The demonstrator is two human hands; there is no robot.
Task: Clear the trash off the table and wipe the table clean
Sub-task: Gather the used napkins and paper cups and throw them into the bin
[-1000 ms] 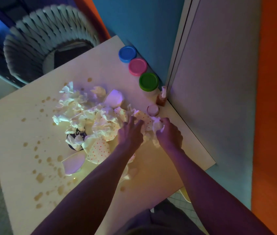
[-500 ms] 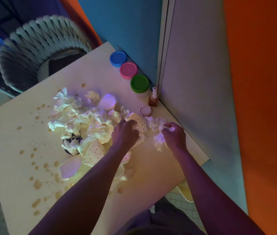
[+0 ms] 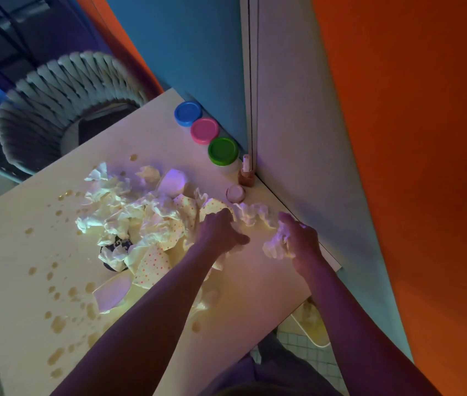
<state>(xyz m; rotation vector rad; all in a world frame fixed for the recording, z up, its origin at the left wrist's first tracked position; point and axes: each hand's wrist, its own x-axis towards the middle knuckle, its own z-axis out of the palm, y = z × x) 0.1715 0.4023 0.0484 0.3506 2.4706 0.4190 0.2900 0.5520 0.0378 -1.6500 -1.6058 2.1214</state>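
A heap of crumpled white tissues and dotted paper scraps lies in the middle of the pale table. My left hand rests on the heap's right edge, fingers curled into the paper. My right hand grips a crumpled white tissue near the table's right edge. Another crumpled tissue lies between the two hands. Brown spill drops dot the table's left and near parts.
Three tubs with blue, pink and green lids stand along the blue wall. A small brown bottle and a little round cap sit by the grey panel. A woven bin stands beyond the table.
My right hand has pulled a tissue away from the heap toward the right edge. My left hand has stayed on the heap.
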